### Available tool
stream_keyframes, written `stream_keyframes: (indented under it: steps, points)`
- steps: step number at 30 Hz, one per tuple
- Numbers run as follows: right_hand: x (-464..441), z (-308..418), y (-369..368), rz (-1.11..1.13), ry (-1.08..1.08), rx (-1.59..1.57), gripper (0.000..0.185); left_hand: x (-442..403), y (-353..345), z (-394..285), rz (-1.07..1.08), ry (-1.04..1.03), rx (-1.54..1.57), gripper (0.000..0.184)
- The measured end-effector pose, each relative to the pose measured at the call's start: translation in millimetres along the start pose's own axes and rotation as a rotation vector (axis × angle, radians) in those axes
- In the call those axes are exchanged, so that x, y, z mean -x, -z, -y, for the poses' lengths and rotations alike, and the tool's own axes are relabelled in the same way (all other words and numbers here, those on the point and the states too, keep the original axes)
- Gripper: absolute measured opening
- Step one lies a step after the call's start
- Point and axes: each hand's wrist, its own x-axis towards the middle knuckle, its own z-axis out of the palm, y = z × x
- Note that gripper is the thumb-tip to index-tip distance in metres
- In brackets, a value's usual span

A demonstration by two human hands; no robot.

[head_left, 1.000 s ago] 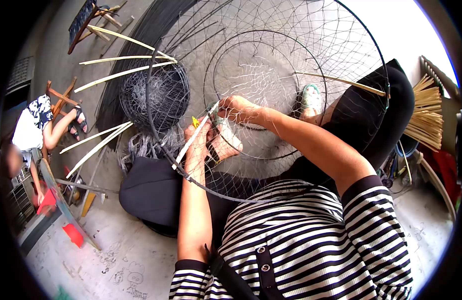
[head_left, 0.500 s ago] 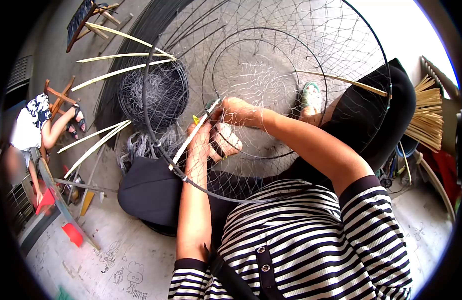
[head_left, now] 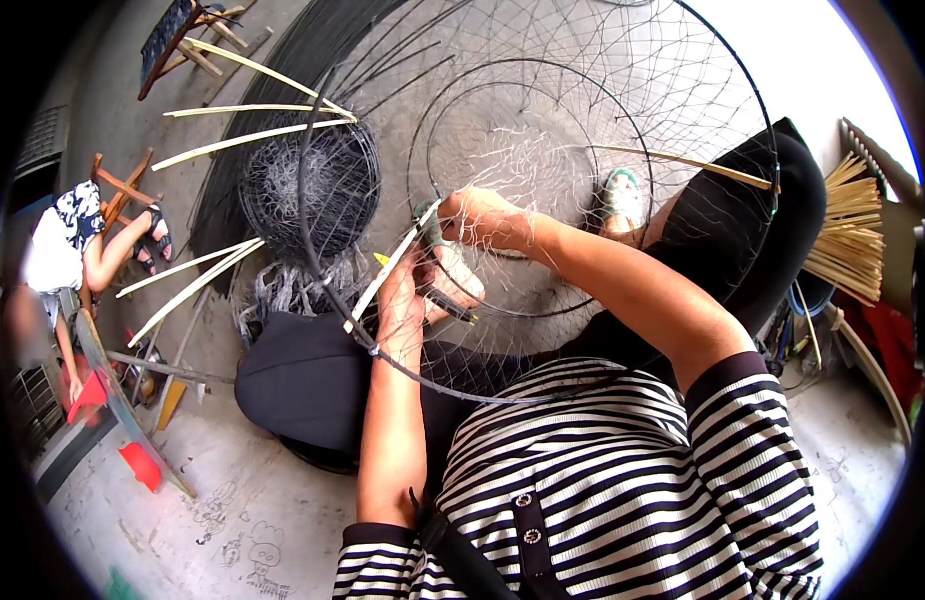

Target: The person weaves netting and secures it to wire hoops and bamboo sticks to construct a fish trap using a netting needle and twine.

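Note:
My left hand [head_left: 402, 285] is closed around a slim dark tool [head_left: 447, 303] with yellow ends; its exact kind is unclear. A pale bamboo strip [head_left: 374, 287] runs slantwise over this hand, from the big dark hoop up to the smaller inner ring. At the strip's upper end, my right hand [head_left: 482, 217] is closed in a pinch, with its fingertips partly hidden. Both hands are within a round net cage [head_left: 682, 75] of dark mesh and hoops [head_left: 769, 120]. A second bamboo strip [head_left: 682, 165] spans the hoops on the right.
A dark netted bundle [head_left: 317, 195] with bamboo strips sticking out stands left. Many bamboo sticks [head_left: 847, 230] are bunched at the right. A seated person [head_left: 67, 245] and wooden stools [head_left: 117, 200] are far left. My sandalled foot [head_left: 622, 200] is beyond the net.
The dark tool in my left hand has turned, so its yellow-tipped end shows more below the hand. My right hand stays at the strip's upper end. The view has shifted slightly.

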Motion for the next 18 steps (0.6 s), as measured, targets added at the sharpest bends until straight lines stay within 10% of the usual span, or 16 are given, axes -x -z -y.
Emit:
stream_keyframes:
  steps: [5, 9, 11, 14, 18]
  points:
    - [6, -8, 3, 0.022, 0.109, 0.007, 0.015, 5, 8, 0, -0.118, -0.151, 0.027, 0.015]
    - [46, 38, 51, 0.125, 0.164, 0.681, 0.037, -42, 33, 17, -0.163, -0.264, -0.250, 0.010]
    - [73, 36, 72, -0.146, 0.621, 0.823, 0.052, -74, 31, 45, -0.199, -0.412, -0.375, 0.012]
    - [105, 47, 100, 0.137, 0.467, 0.248, 0.104, -36, -15, 32, -0.161, -0.341, -0.194, 0.027]
    - [163, -8, 103, 0.450, -0.221, -1.267, 0.058, -41, -25, 44, -0.035, -0.239, -0.030, 0.027]
